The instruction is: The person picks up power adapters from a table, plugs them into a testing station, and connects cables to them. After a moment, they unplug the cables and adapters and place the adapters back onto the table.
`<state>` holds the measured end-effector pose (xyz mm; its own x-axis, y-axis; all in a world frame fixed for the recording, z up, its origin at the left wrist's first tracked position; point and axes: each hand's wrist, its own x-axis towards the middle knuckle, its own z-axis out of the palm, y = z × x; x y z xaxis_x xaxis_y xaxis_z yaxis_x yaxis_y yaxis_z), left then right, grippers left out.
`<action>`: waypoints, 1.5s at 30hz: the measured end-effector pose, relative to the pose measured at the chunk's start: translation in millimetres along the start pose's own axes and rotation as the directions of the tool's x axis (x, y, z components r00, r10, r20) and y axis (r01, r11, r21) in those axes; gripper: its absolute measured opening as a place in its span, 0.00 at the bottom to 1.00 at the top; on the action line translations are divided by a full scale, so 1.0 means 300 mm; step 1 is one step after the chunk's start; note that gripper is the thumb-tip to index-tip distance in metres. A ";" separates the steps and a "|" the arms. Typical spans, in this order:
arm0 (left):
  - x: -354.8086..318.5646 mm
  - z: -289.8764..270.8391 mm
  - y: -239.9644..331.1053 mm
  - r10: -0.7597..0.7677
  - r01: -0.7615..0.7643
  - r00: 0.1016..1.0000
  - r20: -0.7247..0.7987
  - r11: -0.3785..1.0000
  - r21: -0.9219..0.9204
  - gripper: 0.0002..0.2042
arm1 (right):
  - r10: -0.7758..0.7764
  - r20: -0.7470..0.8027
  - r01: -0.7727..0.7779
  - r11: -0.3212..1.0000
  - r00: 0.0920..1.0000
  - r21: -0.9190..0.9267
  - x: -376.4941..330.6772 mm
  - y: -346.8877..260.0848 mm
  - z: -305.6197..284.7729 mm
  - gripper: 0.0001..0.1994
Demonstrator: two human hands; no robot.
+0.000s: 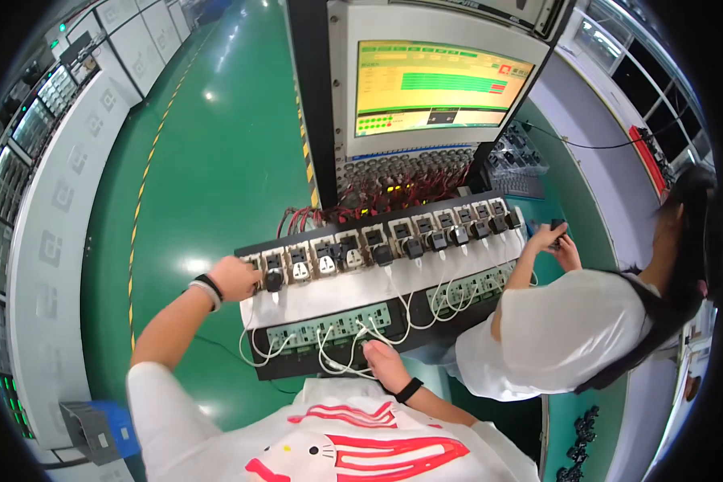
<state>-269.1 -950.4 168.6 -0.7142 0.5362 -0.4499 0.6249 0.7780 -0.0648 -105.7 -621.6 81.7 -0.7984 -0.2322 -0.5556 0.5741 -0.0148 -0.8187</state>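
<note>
Green floor, test rack (377, 273) under a monitor (438, 88). You're working the far-left end: left hand (234, 277) is closing on a black adapter (274, 279) in the socket row, right hand (381, 357) is pinching white cables (337, 345) at the lower strip. Looks like the plugging step; next you're needing a straight push. A co-worker (570, 329) is handling the right end.
</note>
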 end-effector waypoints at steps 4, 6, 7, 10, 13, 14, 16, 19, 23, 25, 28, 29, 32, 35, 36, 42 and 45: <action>0.117 -0.065 0.058 0.153 -0.230 0.894 -0.422 0.964 -0.136 0.11 | -0.333 0.034 0.335 0.933 0.942 -0.131 0.030 0.031 0.020 0.14; 0.232 -0.014 0.129 0.255 -0.337 0.868 -0.426 0.933 -0.128 0.13 | -0.289 0.130 0.312 0.923 0.948 -0.223 0.028 -0.006 0.037 0.15; 0.291 0.032 0.166 0.252 -0.335 0.871 -0.421 0.932 -0.135 0.13 | -0.247 0.142 0.275 0.933 0.959 -0.234 0.034 0.000 0.038 0.15; 0.407 0.195 0.249 0.173 -0.274 0.887 -0.429 0.943 -0.188 0.13 | -0.236 0.150 0.268 0.928 0.960 -0.258 0.029 -0.043 0.042 0.15; 0.421 0.212 0.270 0.162 -0.358 0.791 -0.590 0.905 -0.231 0.13 | -0.133 0.065 0.144 0.965 0.989 -0.221 0.036 -0.031 0.019 0.14; 0.413 0.189 0.262 0.112 -0.393 0.750 -0.652 0.868 -0.303 0.12 | -0.127 0.068 0.142 0.948 0.990 -0.285 0.032 -0.038 0.007 0.14; 0.379 0.174 0.178 -0.026 -0.277 0.782 -0.622 0.880 -0.385 0.10 | -0.180 0.085 0.196 0.950 0.980 -0.242 0.032 -0.025 0.003 0.14; 0.266 0.177 0.016 -0.021 -0.091 0.913 -0.406 0.962 -0.256 0.12 | -0.142 0.048 0.150 0.960 0.989 -0.236 0.047 -0.020 -0.013 0.13; 0.129 0.301 -0.017 0.132 -0.146 0.954 -0.268 0.989 -0.036 0.20 | -0.126 0.068 0.140 0.954 0.990 -0.266 0.059 -0.032 0.001 0.13; 0.127 0.337 0.010 0.114 -0.116 0.935 -0.336 0.993 0.014 0.18 | -0.209 0.077 0.223 0.917 0.975 -0.331 0.078 0.000 0.006 0.13; 0.109 0.327 0.015 0.123 -0.111 0.935 -0.334 0.992 0.052 0.13 | -0.533 0.136 0.414 0.447 0.835 -0.793 0.074 0.006 0.042 0.28; 0.096 0.308 0.017 0.108 -0.130 0.936 -0.334 0.991 -0.043 0.13 | -0.485 0.183 0.428 0.464 0.855 -0.775 0.079 0.002 0.046 0.32; 0.028 0.109 0.114 0.187 -0.248 0.917 -0.351 0.959 -0.138 0.13 | -0.510 0.258 0.527 0.500 0.820 -0.687 0.060 -0.054 0.076 0.29; -0.012 -0.022 0.266 0.313 -0.361 0.900 -0.304 0.926 -0.113 0.13 | -0.383 0.268 0.464 0.793 0.884 -0.395 0.103 -0.035 0.113 0.22; -0.017 -0.040 0.310 0.347 -0.375 0.899 -0.266 0.925 -0.060 0.13 | -0.220 0.329 0.272 0.954 0.918 -0.123 0.113 -0.054 0.134 0.20; -0.044 -0.076 0.397 0.344 -0.396 0.903 -0.256 0.898 -0.190 0.15 | -0.183 0.355 0.308 0.890 0.917 -0.337 0.099 -0.150 0.164 0.15; -0.071 -0.075 0.421 0.280 -0.332 0.927 -0.248 0.922 -0.200 0.16 | -0.324 0.373 0.453 0.824 0.869 -0.341 0.081 -0.162 0.175 0.15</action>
<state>-182.1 -855.9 190.1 -0.5652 0.7965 -0.2148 0.7501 0.6046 0.2680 -143.6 -677.6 115.6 -0.8126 -0.5594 -0.1633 0.0489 0.2139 -0.9756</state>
